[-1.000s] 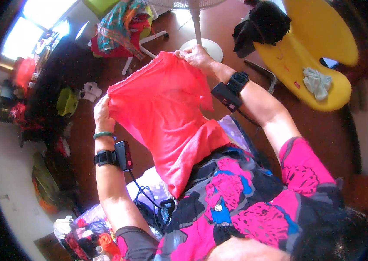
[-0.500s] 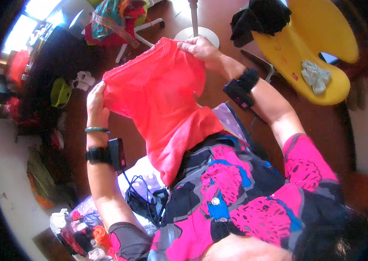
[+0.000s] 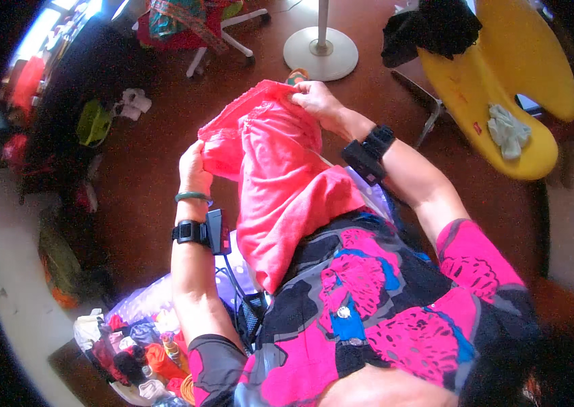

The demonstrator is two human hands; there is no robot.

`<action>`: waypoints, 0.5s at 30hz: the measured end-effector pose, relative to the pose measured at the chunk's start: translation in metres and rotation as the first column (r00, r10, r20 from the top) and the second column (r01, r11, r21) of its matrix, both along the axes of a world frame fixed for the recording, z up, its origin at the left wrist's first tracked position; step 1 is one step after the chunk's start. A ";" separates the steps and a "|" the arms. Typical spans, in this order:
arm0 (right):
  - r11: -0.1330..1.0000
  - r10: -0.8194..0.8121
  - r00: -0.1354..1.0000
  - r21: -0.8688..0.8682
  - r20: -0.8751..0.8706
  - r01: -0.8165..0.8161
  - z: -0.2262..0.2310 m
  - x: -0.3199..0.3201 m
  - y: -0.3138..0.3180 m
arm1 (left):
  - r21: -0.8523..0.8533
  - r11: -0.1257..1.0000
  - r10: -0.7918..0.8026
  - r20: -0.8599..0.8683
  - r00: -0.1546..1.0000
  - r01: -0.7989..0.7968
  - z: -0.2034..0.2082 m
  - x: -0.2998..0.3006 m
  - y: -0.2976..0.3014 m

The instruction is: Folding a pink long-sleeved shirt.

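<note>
Coral-red soft cotton garment (image 3: 280,183), light and limp, draped from chest height over lap, pinched at far hem by left hand (image 3: 194,166) and right hand (image 3: 314,102), fingers clamped on cloth.

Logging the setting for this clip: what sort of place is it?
Probably a lived-in room at home: clothes heaped on the dark floor, a yellow chair draped with garments, and a standing fan's base.

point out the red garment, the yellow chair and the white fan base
red garment (image 3: 280,183), head view, on the broad middle of the cloth
yellow chair (image 3: 504,61), head view, on the bare seat surface
white fan base (image 3: 321,54), head view, on the round disc
</note>
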State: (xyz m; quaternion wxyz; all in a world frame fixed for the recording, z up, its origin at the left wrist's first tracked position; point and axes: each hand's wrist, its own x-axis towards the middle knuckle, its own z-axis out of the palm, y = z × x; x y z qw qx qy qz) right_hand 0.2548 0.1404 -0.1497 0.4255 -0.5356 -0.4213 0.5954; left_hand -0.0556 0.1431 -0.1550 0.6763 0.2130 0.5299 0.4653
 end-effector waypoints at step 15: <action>0.999 -0.031 0.929 -0.050 -0.368 0.014 0.084 0.011 -0.063 | 0.213 0.966 -0.160 0.047 0.986 0.146 0.119 0.017 -0.079</action>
